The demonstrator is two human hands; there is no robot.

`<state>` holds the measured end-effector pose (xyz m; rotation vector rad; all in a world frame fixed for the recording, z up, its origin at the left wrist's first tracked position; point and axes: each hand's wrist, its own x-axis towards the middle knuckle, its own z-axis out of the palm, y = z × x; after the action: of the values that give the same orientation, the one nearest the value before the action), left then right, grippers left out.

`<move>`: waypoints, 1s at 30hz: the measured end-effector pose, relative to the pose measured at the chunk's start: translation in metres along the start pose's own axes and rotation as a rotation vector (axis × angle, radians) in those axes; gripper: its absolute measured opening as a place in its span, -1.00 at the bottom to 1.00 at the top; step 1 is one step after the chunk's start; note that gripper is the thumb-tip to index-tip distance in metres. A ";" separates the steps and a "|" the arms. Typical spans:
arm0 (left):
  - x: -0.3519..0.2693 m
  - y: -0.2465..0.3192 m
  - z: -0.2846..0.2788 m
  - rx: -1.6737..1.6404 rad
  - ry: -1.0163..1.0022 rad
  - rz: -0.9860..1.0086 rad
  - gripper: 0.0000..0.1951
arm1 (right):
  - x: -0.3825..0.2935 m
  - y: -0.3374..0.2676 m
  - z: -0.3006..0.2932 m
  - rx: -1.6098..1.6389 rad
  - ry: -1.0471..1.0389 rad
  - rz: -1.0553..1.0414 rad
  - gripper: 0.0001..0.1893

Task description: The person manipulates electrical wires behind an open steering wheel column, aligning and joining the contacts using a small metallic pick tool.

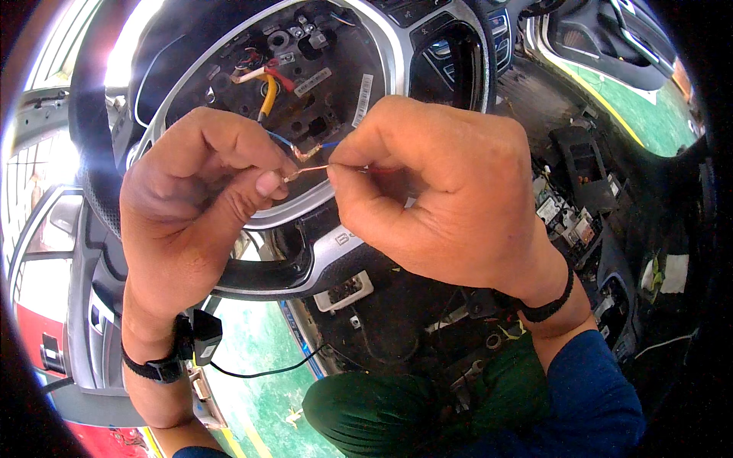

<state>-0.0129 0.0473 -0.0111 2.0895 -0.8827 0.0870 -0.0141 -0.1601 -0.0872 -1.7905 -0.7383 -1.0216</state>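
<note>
Both hands meet above the opened hub of a car steering wheel. My left hand pinches the frayed bare end of a wire between thumb and forefinger. A thin strand of bare copper runs from there to my right hand, whose thumb and forefinger are closed on it; a bit of red wire shows inside that grip. Just above, two blue wires meet at a twisted bare copper joint. A yellow-sleeved cable with white and red connectors lies in the hub.
The silver-trimmed steering wheel rim surrounds the hub. An open door stands at the left, above a green floor. To the right are loose console parts. A wrench lies near my knees, and a black cable hangs below my left wrist.
</note>
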 end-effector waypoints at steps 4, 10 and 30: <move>0.001 0.000 0.002 -0.021 0.015 -0.006 -0.90 | 0.000 0.002 0.000 -0.003 -0.008 -0.001 -0.91; 0.001 0.001 0.002 -0.015 0.025 -0.010 -0.89 | -0.001 0.002 0.001 0.032 -0.012 -0.017 -0.91; 0.000 -0.004 0.000 0.004 0.016 0.027 -0.89 | -0.002 0.000 0.005 0.010 0.008 0.015 -0.91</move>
<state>-0.0106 0.0485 -0.0137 2.0782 -0.9019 0.1190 -0.0136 -0.1555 -0.0904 -1.7797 -0.7233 -1.0125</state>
